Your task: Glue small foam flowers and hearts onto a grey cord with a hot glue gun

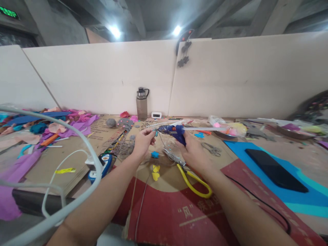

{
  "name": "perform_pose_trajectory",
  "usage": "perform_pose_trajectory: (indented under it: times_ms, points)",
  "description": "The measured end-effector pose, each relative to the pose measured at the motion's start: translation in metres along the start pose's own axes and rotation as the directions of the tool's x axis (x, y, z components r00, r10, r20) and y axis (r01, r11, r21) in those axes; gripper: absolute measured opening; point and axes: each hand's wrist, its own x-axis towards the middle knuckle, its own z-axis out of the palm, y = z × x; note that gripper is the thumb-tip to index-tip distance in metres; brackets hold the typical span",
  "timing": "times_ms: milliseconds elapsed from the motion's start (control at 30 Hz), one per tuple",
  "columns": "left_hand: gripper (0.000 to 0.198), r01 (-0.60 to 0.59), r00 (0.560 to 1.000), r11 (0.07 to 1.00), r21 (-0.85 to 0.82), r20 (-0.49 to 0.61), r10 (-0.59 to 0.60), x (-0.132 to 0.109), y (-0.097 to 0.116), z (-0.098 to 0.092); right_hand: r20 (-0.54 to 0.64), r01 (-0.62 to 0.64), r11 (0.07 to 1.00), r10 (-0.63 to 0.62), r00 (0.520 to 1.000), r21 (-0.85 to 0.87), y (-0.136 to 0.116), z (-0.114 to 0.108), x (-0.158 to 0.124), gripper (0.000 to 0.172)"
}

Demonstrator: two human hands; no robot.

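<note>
White panels (102, 78) behind, printed cardboard (159, 212) under my work. My left hand (143, 140) pinches a small teal piece (156, 134) at the fingertips, mid-table. My right hand (193, 148) is wrapped round a blue glue gun (180, 135), nozzle pointing to 9 o'clock, right by that piece; can't tell if they touch. From my left fingertips: blue flower (154, 154) at 6, yellow pieces (155, 176) past it, yellow-handled tool (203, 195) at 5, bottle (141, 108) at 11, black phone (276, 169) between 3 and 4.

Blue glue gun (179, 132) points left toward small teal piece (156, 133)
</note>
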Motion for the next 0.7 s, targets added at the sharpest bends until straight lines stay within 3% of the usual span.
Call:
perform_pose_trajectory:
  times_ms: [700]
  points:
    - [0.025, 0.014, 1.0, 1.0, 0.021, 0.004, -0.014, 0.0032, -0.0051, -0.0022, -0.014, 0.017, 0.998, -0.018, 1.0, -0.055, 0.0022, 0.0024, 0.0003, 0.029]
